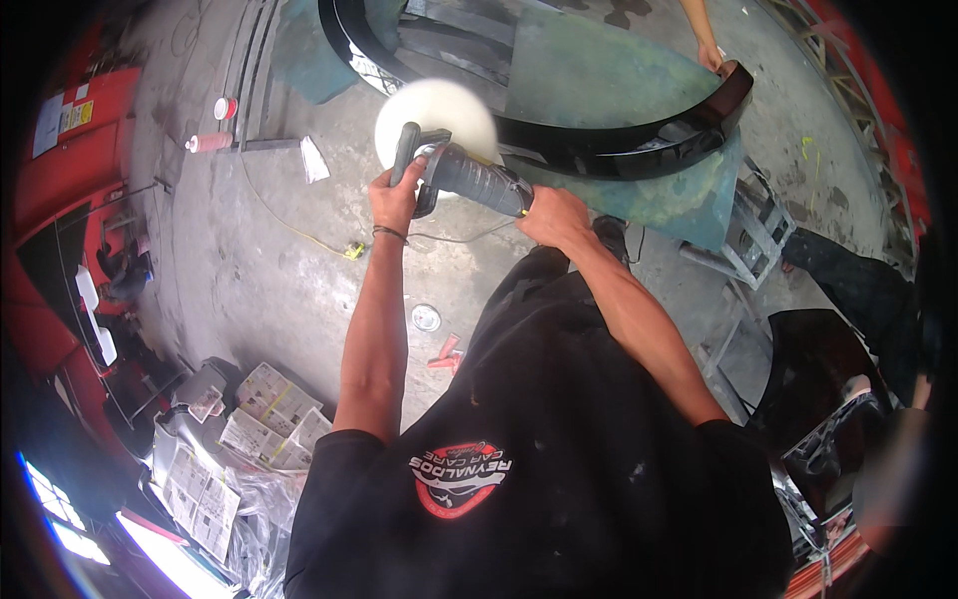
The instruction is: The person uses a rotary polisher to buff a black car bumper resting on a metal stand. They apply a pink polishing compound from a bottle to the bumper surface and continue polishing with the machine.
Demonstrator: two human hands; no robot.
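Both my hands hold a polisher (pixel 477 182) with a grey and black body and a round white pad (pixel 454 115). My left hand (pixel 395 200) is closed around its black front handle, and my right hand (pixel 559 217) wraps the rear of the body. The pad's edge is blurred and overlaps a glossy black curved car trim piece (pixel 619 150); I cannot tell whether it touches it. This piece lies across a greenish sheet (pixel 569 75). Another person's hand (pixel 710 57) rests at the trim's far right end. A dark cord (pixel 464 238) runs below the polisher.
On the concrete floor to the left are a pink bottle (pixel 212 143), a red-and-white tub (pixel 227 108) and a white scrap (pixel 314 160). Nearer lie a round lid (pixel 426 317) and red pieces (pixel 445 353). Newspaper-covered parts (pixel 269 414), a metal stand (pixel 743 240) and a dark panel (pixel 813 374) flank me.
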